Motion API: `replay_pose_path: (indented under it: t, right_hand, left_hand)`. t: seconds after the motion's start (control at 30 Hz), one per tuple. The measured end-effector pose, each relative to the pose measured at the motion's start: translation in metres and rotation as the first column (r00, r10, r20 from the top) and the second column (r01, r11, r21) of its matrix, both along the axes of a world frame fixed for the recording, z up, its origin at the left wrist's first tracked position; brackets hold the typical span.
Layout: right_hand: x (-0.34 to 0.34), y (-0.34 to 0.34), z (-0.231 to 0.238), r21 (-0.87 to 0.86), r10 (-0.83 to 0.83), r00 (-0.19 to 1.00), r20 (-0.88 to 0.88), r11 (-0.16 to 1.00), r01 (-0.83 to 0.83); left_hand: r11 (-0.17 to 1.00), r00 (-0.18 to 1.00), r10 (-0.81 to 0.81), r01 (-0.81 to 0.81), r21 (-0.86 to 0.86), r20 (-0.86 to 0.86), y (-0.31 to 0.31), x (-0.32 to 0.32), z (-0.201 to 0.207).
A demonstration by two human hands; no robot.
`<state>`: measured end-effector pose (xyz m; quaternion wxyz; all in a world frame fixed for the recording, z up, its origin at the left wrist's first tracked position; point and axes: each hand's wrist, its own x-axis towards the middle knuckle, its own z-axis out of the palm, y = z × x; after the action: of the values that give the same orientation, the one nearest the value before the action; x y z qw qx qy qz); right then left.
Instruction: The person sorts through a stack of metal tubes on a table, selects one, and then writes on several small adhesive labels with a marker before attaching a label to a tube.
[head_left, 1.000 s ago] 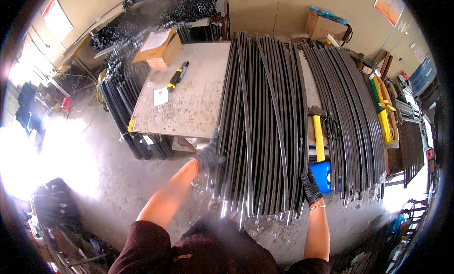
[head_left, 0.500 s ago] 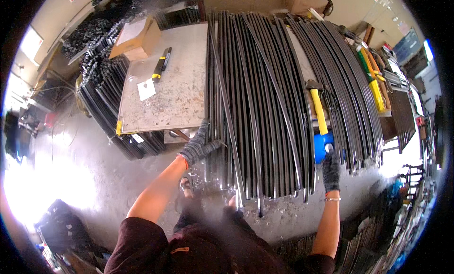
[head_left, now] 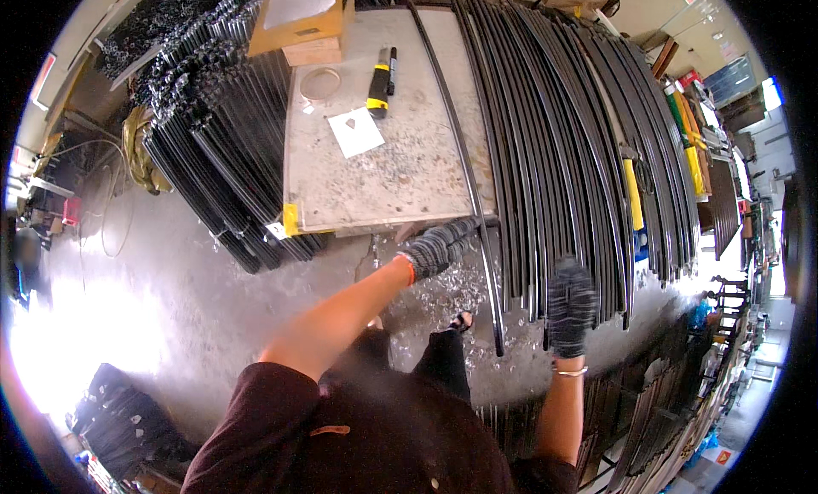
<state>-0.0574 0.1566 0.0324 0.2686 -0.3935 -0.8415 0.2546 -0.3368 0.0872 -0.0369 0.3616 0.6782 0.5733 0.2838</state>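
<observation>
My left hand, in a grey striped knit glove, is at the front edge of the worktable. Its fingers are closed around a single long dark metal rod, which lies apart from the others and overhangs the front edge. To the right lies a broad row of similar metal rods, side by side with their ends past the table edge. Over the near ends of that row is my right hand, also gloved, back upward; its fingers are hidden beneath it.
A yellow-handled hammer lies among the rods, near a blue object. On the table are a yellow-and-black cutter, a white paper piece and a cardboard box. Bundled dark tubes stand at the left.
The view has shifted, so the table sits farther right. One rod now lies separated from the row, by my left hand. My right hand has left the blue object for the rod ends.
</observation>
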Motion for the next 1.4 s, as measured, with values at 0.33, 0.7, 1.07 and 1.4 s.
replay_pose_path:
  t: [0.33,0.7,1.07,1.4]
  right_hand:
    - [-0.167,-0.062,0.039,0.136,0.354,0.914,0.195,0.914,-0.383]
    - [-0.192,-0.002,0.008,0.162,0.288,0.938,0.195,0.933,-0.32]
    - [-0.396,0.082,-0.014,-0.051,0.406,0.894,-0.19,0.905,-0.421]
    - [-0.47,0.09,0.031,-0.12,0.449,0.868,-0.21,0.869,-0.479]
  left_hand:
    - [0.985,0.992,0.105,-0.093,-0.148,0.074,-0.047,-0.014,0.018]
    - [0.846,0.923,0.371,-0.291,0.446,-0.1,-0.092,-0.129,0.047]
    - [0.283,0.143,0.702,-0.955,-0.089,0.698,-0.064,-0.278,0.03]
    - [0.388,-0.279,0.558,-0.745,-0.542,0.782,-0.008,-0.447,0.087]
